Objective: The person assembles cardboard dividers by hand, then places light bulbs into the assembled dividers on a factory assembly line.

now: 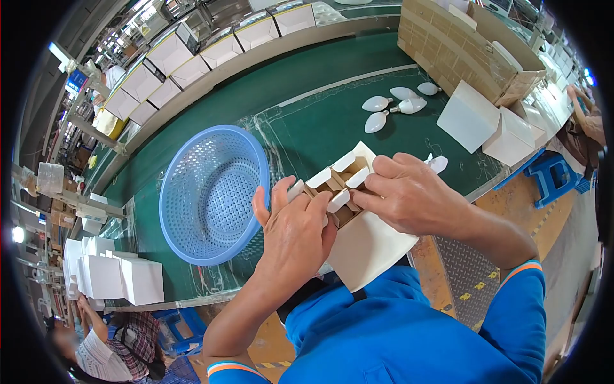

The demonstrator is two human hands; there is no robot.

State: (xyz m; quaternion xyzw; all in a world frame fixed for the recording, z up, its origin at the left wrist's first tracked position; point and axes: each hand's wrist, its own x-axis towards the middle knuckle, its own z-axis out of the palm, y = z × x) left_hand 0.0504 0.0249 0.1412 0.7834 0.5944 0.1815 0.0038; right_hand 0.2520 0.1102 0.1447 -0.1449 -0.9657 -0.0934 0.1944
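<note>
An opened white box (368,249) with cardboard dividers inside lies between my hands at the table's front edge, its large flap hanging toward my body. My left hand (294,224) grips the box's left side, fingers bent over its rim. At the right side, my right hand (409,195) has thumb and fingers pinched at a small flap beside the dividers. Several white candle-shaped bulbs (376,121) lie on the green table beyond the box. Another white piece (437,164) shows just behind my right hand, partly hidden.
A blue perforated basket (214,195) stands left of the box on the green table (307,121). White boxes (121,278) are stacked far left, others (470,118) at right beside a large carton (457,48). Open boxes line the conveyor behind. Other people sit at lower left and far right.
</note>
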